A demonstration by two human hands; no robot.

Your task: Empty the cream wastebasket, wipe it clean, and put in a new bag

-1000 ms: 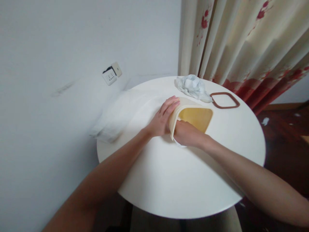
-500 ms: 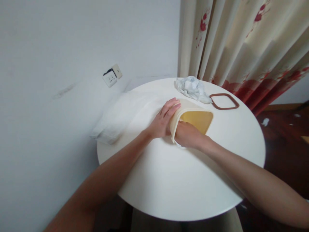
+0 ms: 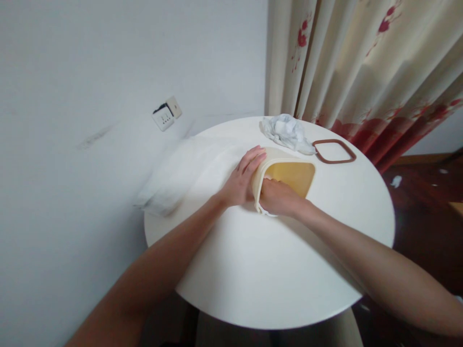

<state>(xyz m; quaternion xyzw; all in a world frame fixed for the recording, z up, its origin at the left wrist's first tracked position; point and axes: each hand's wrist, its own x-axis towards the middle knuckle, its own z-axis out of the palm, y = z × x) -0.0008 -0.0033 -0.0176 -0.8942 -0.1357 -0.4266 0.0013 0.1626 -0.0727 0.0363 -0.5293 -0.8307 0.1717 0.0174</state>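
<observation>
A cream-coloured plastic container [image 3: 289, 173] lies tilted on its side on the round white table [image 3: 253, 270], its yellowish inside facing me. My left hand [image 3: 241, 179] rests flat against the container's outer left wall, fingers stretched out along it. My right hand [image 3: 277, 197] reaches into the container's opening; its fingers are hidden inside. A bit of white material shows under that hand at the rim, too small to name.
A crumpled pale cloth [image 3: 287, 132] and a brown square sealing ring [image 3: 334, 151] lie at the table's far side. A white bag or sheet [image 3: 173, 178] lies at the left edge against the wall. Floral curtains [image 3: 361, 62] hang behind. A wall socket [image 3: 166, 114] sits at left.
My right hand has shifted slightly inside the container and the container's tilt changed a little. My left hand stays pressed on its side.
</observation>
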